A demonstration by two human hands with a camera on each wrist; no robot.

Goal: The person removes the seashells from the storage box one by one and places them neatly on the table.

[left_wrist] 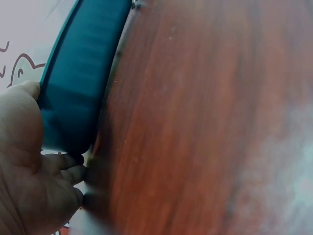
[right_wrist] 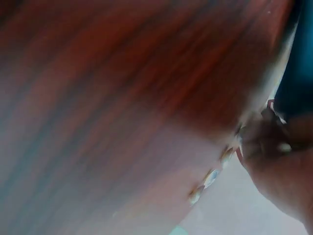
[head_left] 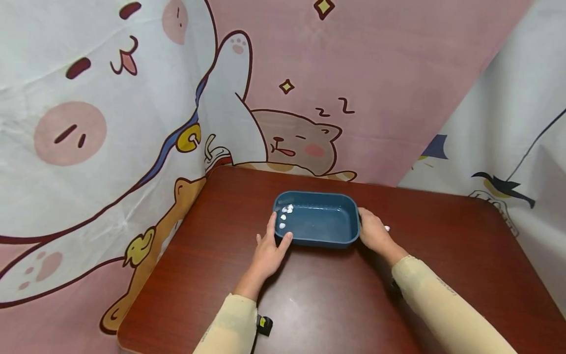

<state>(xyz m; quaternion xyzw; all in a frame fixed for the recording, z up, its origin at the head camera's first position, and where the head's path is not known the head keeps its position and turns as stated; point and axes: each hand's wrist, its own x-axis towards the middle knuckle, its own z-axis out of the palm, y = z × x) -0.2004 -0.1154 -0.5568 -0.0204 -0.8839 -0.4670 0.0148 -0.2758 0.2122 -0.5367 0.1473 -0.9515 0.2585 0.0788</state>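
Note:
A dark blue rectangular tub (head_left: pixel 318 226) with rounded corners is at the middle of the brown table. Several small white pieces (head_left: pixel 283 217) lie inside at its left end. My left hand (head_left: pixel 268 250) holds that end, thumb at the near rim and index finger along the left side. In the left wrist view, the other fingers (left_wrist: pixel 73 174) curl by the tub's lower corner. My right hand (head_left: pixel 376 233) grips the right end, its fingers partly hidden behind the wall. The right wrist view is blurred, with the tub (right_wrist: pixel 299 73) at its right edge.
Just beyond my right hand, a small white piece (head_left: pixel 387 228) lies on the table (head_left: pixel 451 246). Several pale, shell-like pieces (right_wrist: pixel 211 178) form a row in the right wrist view. Cartoon-printed cloth (head_left: pixel 376 98) hangs behind and beside the table.

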